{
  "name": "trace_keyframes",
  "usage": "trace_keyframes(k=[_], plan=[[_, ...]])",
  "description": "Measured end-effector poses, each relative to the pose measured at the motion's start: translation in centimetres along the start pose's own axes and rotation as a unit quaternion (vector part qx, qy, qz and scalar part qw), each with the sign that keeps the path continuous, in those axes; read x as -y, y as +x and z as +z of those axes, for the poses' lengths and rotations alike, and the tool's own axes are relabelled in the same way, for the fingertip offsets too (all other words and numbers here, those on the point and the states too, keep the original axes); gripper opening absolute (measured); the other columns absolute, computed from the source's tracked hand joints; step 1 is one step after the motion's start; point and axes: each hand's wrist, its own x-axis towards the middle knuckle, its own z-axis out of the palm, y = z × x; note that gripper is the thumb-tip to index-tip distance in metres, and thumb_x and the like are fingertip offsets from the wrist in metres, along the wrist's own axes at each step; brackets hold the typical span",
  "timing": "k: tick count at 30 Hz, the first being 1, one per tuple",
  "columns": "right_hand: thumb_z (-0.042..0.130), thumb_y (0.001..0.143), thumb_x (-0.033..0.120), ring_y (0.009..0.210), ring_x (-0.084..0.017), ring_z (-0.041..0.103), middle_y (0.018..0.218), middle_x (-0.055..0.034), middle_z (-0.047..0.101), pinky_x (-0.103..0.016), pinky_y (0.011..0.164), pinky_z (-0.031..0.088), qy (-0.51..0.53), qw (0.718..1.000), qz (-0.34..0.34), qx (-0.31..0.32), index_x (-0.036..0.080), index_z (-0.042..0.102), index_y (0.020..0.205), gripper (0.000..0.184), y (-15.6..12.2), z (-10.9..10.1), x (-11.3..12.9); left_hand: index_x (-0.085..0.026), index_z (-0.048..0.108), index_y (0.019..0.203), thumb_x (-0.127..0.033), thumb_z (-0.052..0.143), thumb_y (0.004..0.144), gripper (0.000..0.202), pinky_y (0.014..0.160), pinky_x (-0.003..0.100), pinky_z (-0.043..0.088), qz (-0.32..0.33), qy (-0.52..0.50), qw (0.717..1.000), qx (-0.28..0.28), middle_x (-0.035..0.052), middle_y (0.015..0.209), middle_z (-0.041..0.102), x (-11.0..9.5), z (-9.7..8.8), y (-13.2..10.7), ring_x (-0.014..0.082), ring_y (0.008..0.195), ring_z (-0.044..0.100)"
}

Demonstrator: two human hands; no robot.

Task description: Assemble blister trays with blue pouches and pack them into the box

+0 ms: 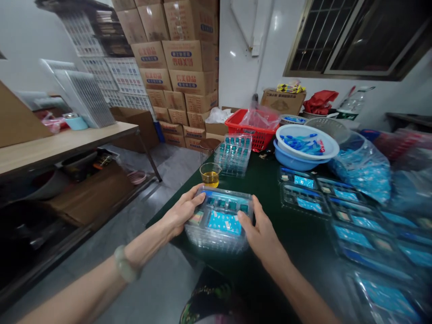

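A stack of clear plastic blister trays point(218, 225) sits at the near left corner of the dark green table point(297, 229); the top tray holds blue items and a blue card. My left hand point(180, 211) grips the stack's left edge, fingers curled over the top. On the stack's right edge, my right hand point(258, 227) presses with its thumb on top. A pale bracelet point(124, 266) is on my left wrist.
A small glass of yellow liquid point(210, 174) stands just behind the stack, with another pile of filled trays point(233, 155) beyond. Filled trays point(313, 195) lie in rows to the right. Bowls of blue parts point(305, 146), a red basket point(251, 126) and stacked cartons point(182, 67) are farther back.
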Motion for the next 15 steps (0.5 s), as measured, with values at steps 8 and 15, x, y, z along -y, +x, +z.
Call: trace_keyframes(k=[8,15], plan=[[0.052,0.082,0.042,0.116,-0.027,0.050,0.132,-0.0128,0.048,-0.046,0.096,0.040,0.065,0.998,0.006,0.025,0.018,0.029,0.140,0.067,0.2,0.2,-0.4,-0.015,0.061,0.109,-0.035,0.079,0.058,0.057,0.074,0.038,0.051,0.067,0.154,0.985,0.050,0.0120,0.101,0.065,-3.0,-2.6,1.9,0.0282,0.090,0.061],[0.057,0.077,0.048,0.119,-0.028,0.046,0.130,-0.0159,0.047,-0.042,0.091,0.044,0.032,0.992,0.013,-0.124,0.015,0.035,0.135,0.070,-3.2,-2.1,1.8,-0.020,0.066,0.105,-0.034,0.078,0.057,0.051,0.082,0.036,0.046,0.164,0.463,0.806,0.331,0.0079,0.102,0.067,-8.5,1.1,6.6,0.0290,0.095,0.060]])
